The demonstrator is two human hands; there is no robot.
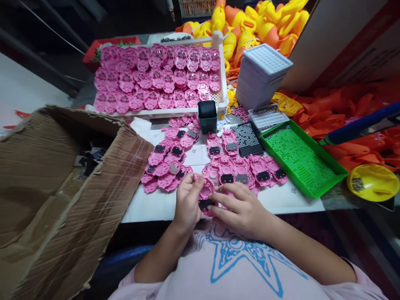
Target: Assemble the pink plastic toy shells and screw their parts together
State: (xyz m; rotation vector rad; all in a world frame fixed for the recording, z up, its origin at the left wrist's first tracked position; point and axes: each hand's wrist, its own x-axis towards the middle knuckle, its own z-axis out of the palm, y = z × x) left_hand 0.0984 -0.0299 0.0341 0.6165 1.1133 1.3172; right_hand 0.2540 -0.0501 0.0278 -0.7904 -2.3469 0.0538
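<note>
My left hand (187,201) is closed on the left edge of a pink plastic shell (206,189), held up at the table's front edge. A black rectangular cover (205,204) sits on the lower part of this shell. The fingers of my right hand (239,207) reach over its right side and touch near the black cover; whether they grip anything is hidden. Just beyond my right hand lies a row of pink shells (242,171) with black or grey covers. To the left of my hands is a heap of similar shells (165,168).
A white crate (223,75) of stacked pink shells stands at the back. A dark cup (207,117), a black perforated tray (248,139), a green tray (304,160) and stacked white trays (262,75) surround the work area. An open cardboard box (125,162) flanks the left side.
</note>
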